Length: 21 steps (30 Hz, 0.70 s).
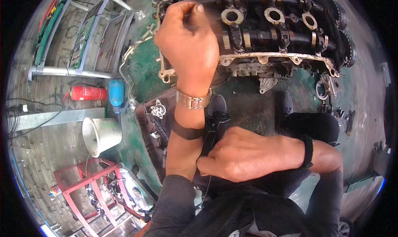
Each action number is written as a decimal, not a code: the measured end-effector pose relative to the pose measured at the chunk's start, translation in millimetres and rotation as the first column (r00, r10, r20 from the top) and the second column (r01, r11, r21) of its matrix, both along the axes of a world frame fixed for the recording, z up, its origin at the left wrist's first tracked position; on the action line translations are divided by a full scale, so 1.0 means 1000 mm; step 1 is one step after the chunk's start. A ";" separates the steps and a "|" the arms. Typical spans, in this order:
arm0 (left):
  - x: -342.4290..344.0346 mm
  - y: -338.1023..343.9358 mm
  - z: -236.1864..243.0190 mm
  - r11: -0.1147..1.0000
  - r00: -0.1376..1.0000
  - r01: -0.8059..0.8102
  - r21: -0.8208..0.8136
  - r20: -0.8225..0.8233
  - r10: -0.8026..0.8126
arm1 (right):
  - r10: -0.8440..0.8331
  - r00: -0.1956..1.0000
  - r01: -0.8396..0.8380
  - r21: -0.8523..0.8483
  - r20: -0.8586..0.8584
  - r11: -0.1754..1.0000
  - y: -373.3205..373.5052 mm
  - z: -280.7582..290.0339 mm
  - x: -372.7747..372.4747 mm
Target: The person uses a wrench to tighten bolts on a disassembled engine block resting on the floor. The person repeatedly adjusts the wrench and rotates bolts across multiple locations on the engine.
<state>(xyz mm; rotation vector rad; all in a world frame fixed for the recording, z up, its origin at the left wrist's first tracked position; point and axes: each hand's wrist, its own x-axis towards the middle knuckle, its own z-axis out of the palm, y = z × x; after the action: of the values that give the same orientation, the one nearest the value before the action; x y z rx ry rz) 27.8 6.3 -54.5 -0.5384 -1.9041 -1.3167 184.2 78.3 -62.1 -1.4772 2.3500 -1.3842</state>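
My left hand (pixel 188 46) is raised in front of the engine cylinder head (pixel 257 56), its fingers curled into a fist with nothing showing in them. A metal-link watch (pixel 193 99) sits on that wrist. Lower down, a black strap (pixel 188 132) goes round my left forearm, with a black device (pixel 221 120) beside it. My right hand (pixel 244 154) lies across next to this forearm, fingers closed at the strap; their tips are partly hidden. A thin cable hangs below them. The cylinder head carries dark camshafts and pale ring-shaped openings.
Left of me are a metal rack (pixel 70 73) with tools, a red fire extinguisher (pixel 88 93), a blue bottle (pixel 117 92), a white bucket (pixel 101 135) and a red frame (pixel 85 187). Metal parts (pixel 327 87) lie right of the cylinder head. A brown tray (pixel 143 121) holds small parts.
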 end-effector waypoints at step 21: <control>0.022 -0.028 0.024 0.156 0.390 0.324 0.933 0.018 -0.921 | 0.144 0.932 -0.065 -0.234 0.334 0.970 0.009 -0.015 -0.010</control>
<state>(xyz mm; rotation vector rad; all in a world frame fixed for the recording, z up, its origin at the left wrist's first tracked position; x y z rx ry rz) 50.0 -21.7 -30.6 -0.4796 -1.0056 -3.1784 174.3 86.9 -76.8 -1.2492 1.9276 -1.7556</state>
